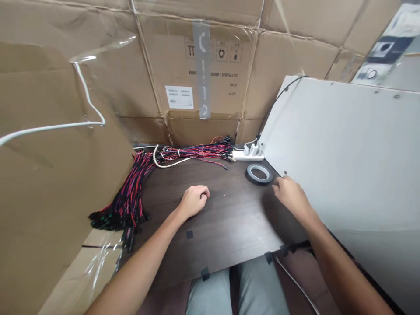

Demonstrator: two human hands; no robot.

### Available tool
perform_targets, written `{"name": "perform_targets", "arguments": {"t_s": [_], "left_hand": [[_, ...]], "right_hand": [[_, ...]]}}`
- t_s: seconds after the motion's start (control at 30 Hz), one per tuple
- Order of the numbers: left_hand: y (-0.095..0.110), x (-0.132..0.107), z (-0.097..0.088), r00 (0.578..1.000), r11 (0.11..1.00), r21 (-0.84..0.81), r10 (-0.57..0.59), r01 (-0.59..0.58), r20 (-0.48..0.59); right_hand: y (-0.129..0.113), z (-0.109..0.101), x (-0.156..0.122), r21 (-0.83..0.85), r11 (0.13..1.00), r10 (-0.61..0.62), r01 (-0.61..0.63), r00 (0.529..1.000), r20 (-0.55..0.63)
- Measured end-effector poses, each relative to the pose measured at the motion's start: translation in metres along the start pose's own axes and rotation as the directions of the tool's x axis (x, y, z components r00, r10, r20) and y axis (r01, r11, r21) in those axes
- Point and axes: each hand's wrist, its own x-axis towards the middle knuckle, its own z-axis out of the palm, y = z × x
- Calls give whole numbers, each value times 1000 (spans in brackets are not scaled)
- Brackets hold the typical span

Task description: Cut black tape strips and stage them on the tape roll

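My left hand [194, 200] rests on the dark wooden table [223, 227] with its fingers curled into a loose fist, and nothing shows in it. My right hand [288, 192] lies near the table's right side, fingers bent down, just short of a roll of black tape [259, 173]; I see nothing gripped in it. Left of my left hand lies a thick bundle of red, blue and black wires [131, 197] with black connectors. A second tied wire bundle [197, 152] lies along the back of the table.
Cardboard boxes [203, 70] wall in the back and the left. A white panel [344, 144] stands at the right. A white power strip [248, 153] with plugs sits at the back by the panel. Small pieces of black tape stick to the table's front edge.
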Motion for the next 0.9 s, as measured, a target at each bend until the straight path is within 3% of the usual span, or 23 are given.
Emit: {"name": "perform_targets", "arguments": {"t_s": [0.1, 0.13, 0.2, 0.37, 0.5, 0.6, 0.7, 0.8, 0.9], "left_hand": [[3, 0, 0, 1000, 999, 37, -20, 19, 21], [4, 0, 0, 999, 999, 49, -25, 23, 26], [6, -1, 0, 999, 997, 66, -27, 25, 34], [6, -3, -1, 998, 997, 68, -31, 27, 51], [4, -5, -1, 995, 995, 87, -53, 46, 82], [4, -5, 0, 992, 994, 101, -52, 40, 114], [3, -6, 0, 991, 994, 105, -53, 40, 125], [1, -7, 1, 992, 996, 82, -54, 45, 117], [0, -8, 2, 994, 997, 53, -60, 56, 88]], "right_hand": [[-53, -4, 28, 111, 958, -264, 265, 964, -26], [-75, -3, 41, 136, 913, -385, 384, 923, -21], [-122, -1, 71, 161, 845, -512, 510, 859, -30], [-229, 10, 137, 155, 726, -675, 670, 738, -23], [-286, 18, 170, 125, 680, -732, 722, 680, 52], [-316, 25, 181, 112, 669, -743, 735, 656, 135], [-335, 27, 180, 82, 683, -726, 726, 662, 183], [-339, 17, 174, 48, 685, -725, 726, 674, 144], [-329, -12, 170, 23, 691, -723, 723, 690, 34]]}}
